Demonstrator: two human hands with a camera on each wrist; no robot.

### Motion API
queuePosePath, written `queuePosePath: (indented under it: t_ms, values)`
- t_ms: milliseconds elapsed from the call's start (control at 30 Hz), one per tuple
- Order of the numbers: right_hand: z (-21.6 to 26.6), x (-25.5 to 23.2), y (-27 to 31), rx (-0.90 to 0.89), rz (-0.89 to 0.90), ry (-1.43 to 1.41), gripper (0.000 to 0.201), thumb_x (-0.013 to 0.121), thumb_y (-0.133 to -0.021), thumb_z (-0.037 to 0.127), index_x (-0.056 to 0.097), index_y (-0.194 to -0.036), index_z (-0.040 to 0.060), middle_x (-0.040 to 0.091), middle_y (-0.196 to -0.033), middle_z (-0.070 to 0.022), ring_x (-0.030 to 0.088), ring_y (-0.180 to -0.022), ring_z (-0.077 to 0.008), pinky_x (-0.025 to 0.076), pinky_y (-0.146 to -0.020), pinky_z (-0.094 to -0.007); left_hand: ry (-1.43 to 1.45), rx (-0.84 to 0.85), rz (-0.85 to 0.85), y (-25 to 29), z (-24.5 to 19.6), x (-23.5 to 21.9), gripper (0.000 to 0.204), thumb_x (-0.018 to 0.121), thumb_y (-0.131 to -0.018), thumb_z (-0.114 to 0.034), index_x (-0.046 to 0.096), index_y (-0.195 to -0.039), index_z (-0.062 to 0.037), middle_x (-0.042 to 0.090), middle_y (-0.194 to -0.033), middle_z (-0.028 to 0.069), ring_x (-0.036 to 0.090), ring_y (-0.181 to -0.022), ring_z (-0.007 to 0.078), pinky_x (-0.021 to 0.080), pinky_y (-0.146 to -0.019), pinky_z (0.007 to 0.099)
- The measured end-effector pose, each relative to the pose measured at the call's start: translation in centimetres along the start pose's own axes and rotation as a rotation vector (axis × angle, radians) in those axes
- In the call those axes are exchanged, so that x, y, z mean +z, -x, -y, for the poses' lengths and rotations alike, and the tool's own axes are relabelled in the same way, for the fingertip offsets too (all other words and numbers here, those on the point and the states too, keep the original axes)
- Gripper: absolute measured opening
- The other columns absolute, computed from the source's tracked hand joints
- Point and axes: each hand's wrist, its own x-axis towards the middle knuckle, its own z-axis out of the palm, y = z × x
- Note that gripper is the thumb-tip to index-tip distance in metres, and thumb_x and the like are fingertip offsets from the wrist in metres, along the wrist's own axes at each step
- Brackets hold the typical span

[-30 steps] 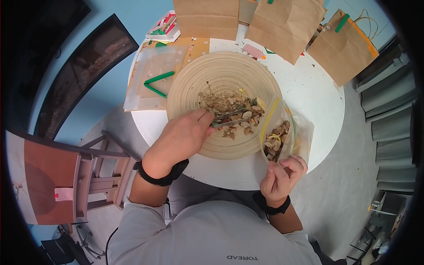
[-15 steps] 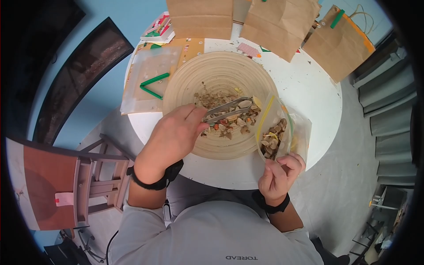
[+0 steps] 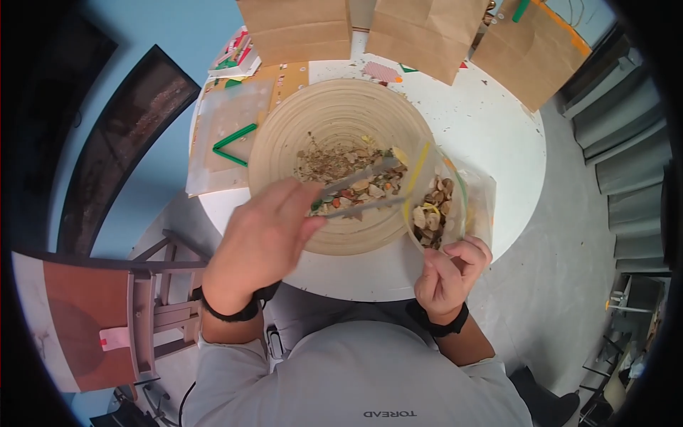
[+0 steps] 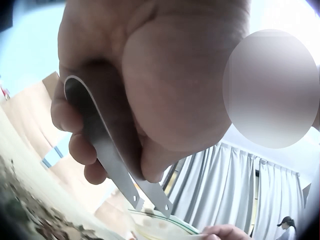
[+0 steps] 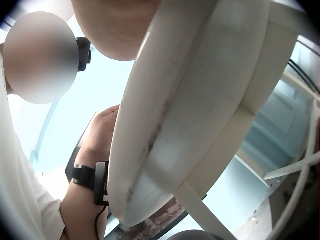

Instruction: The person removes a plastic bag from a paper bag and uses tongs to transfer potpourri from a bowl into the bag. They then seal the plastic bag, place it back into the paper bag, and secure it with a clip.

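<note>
My left hand [image 3: 267,235] holds a pair of metal tongs [image 4: 107,145] over a round, ridged wooden plate [image 3: 341,99]. In the head view the tongs' arms stand apart and point toward the bag mouth; between their tips in the left wrist view I see no piece held. Dried plant pieces [image 3: 363,188], like potpourri, and finer crumbs [image 3: 320,162] lie on the plate. With fingertips and thumb, my right hand [image 3: 452,277] pinches the edge of a clear zip bag [image 3: 459,206] at the plate's right rim. Brown dried slices [image 3: 430,217] fill part of the bag.
Brown paper bags [image 3: 292,32] stand along the back of the white round table [image 3: 512,156]. A green clip [image 3: 235,146] lies open on a translucent folder [image 3: 231,107] at left. Behind that sits a small box of colourful items [image 3: 238,60]. A wooden chair [image 3: 167,306] stands left of the table.
The tongs have lifted off the dried pieces and their arms have spread wider, tips now close to the bag's mouth. My right hand keeps its hold. The head view has shifted slightly.
</note>
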Motion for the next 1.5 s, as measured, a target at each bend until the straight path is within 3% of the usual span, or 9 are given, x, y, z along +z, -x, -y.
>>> queuePosePath:
  t_ms: [167,367,600,733,900,1167,1267,1367,1500]
  values:
    - [-0.3,0.1,0.4,0.007,-0.008,0.006,0.024,0.07,-0.079,0.001,0.076,-0.098,0.0163,0.054,-0.113,-0.0088,0.046,-0.113,-0.0346,0.043,-0.102,-0.0454,-0.166,-0.163,0.011,2.6,3.6,-0.2,0.035,0.073,-0.094,-0.019,0.067,-0.123,-0.0003,0.067,-0.103,0.0165,0.07,-0.091,0.0378,0.057,-0.075,0.0444]
    - [-0.3,0.2,0.2,-0.012,-0.003,0.007,0.022,0.069,-0.082,0.003,0.075,-0.1,0.0151,0.054,-0.114,-0.0092,0.046,-0.114,-0.0341,0.043,-0.102,-0.0456,-0.179,-0.111,0.056,1.8,3.1,1.3,0.033,0.074,-0.093,-0.02,0.068,-0.122,-0.006,0.066,-0.103,0.013,0.068,-0.092,0.0373,0.057,-0.075,0.0462]
    - [0.1,0.0,-0.2,-0.014,0.023,0.028,0.009,0.07,-0.091,0.005,0.069,-0.099,0.0102,0.054,-0.112,-0.0121,0.05,-0.109,-0.0352,0.045,-0.099,-0.0498,-0.152,-0.027,0.049,0.5,3.9,2.4,0.028,0.076,-0.091,-0.019,0.069,-0.115,-0.0048,0.066,-0.098,0.0134,0.068,-0.088,0.0372,0.056,-0.072,0.0454]
    - [0.2,0.1,-0.3,-0.017,0.03,0.025,0.01,0.07,-0.09,0.005,0.069,-0.099,0.01,0.054,-0.111,-0.0124,0.049,-0.11,-0.0355,0.045,-0.099,-0.0493,-0.136,-0.03,0.0,0.8,4.2,2.7,0.026,0.076,-0.091,-0.015,0.069,-0.113,-0.0041,0.065,-0.095,0.0143,0.067,-0.086,0.0375,0.055,-0.072,0.0457]
    - [-0.2,0.3,0.0,-0.017,0.029,-0.005,0.027,0.07,-0.08,0.002,0.076,-0.102,0.0157,0.055,-0.114,-0.0092,0.046,-0.113,-0.0344,0.043,-0.1,-0.0445,-0.055,0.016,-0.082,0.2,2.6,1.3,0.029,0.078,-0.087,-0.011,0.069,-0.113,-0.0025,0.064,-0.092,0.015,0.066,-0.083,0.0369,0.053,-0.071,0.0466]
    - [-0.2,-0.2,0.3,0.01,-0.036,0.057,0.019,0.071,-0.083,0.005,0.075,-0.099,0.0159,0.053,-0.113,-0.0087,0.045,-0.113,-0.0336,0.042,-0.101,-0.0449,0.066,0.241,-0.049,-1.8,-1.7,2.4,0.041,0.082,-0.083,-0.011,0.068,-0.12,-0.0015,0.064,-0.096,0.0174,0.066,-0.086,0.0384,0.054,-0.074,0.0449]
    - [-0.4,0.0,0.8,0.039,-0.137,0.067,0.014,0.071,-0.088,0.008,0.073,-0.099,0.0158,0.051,-0.113,-0.0088,0.045,-0.112,-0.0329,0.042,-0.102,-0.0457,0.046,0.094,-0.136,-1.4,0.1,1.6,0.042,0.082,-0.084,-0.014,0.068,-0.122,-0.0023,0.066,-0.099,0.0157,0.066,-0.09,0.038,0.055,-0.075,0.0444]
    - [-0.1,-0.1,0.7,0.053,-0.132,0.069,0.011,0.069,-0.092,0.01,0.071,-0.101,0.0154,0.05,-0.114,-0.0092,0.045,-0.112,-0.0324,0.042,-0.103,-0.0465,-0.159,0.025,-0.086,-2.2,0.8,0.8,0.04,0.08,-0.086,-0.017,0.068,-0.121,-0.0026,0.067,-0.102,0.014,0.067,-0.095,0.0365,0.055,-0.078,0.0445]
    - [-0.2,0.0,0.7,0.047,-0.127,0.058,0.008,0.068,-0.095,0.01,0.071,-0.102,0.0145,0.049,-0.116,-0.0098,0.044,-0.112,-0.0321,0.041,-0.104,-0.0477,-0.122,0.263,0.077,-4.9,3.2,0.9,0.038,0.077,-0.089,-0.019,0.069,-0.122,-0.0038,0.068,-0.104,0.0121,0.065,-0.1,0.0346,0.054,-0.084,0.0442]
